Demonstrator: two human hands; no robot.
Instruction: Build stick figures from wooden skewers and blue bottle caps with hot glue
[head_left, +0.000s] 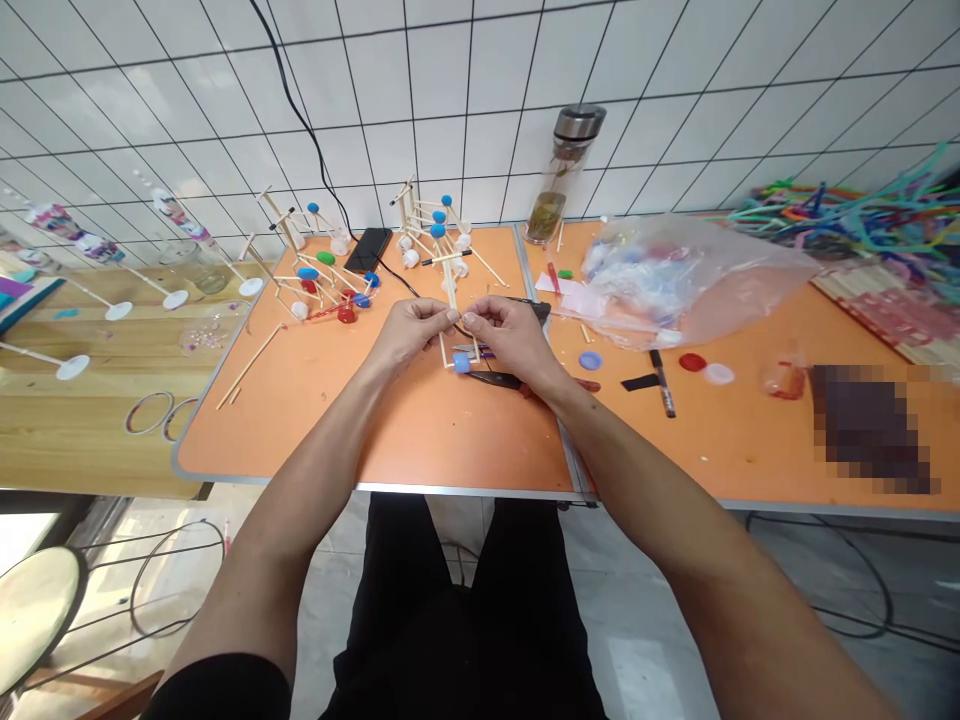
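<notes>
Over the orange table, both hands pinch a small frame of pale wooden sticks (449, 283). My left hand (415, 328) grips it from the left, fingers closed. My right hand (506, 332) closes on it from the right, fingertips almost touching the left ones. A blue bottle cap (461, 363) sits at the frame's near end, and a dark-banded crosspiece lies across its far end. Beneath and beside the right hand are pliers (495, 380) with dark and red handles. The exact grip points are partly hidden by the fingers.
Stick-and-cap models (330, 275) stand at the back left near a black phone (369, 250). Loose sticks (251, 365) lie left. A glass tea bottle (559, 180), a plastic bag of caps (667, 280), a marker (664, 385) and colourful pipe cleaners (862, 225) are right.
</notes>
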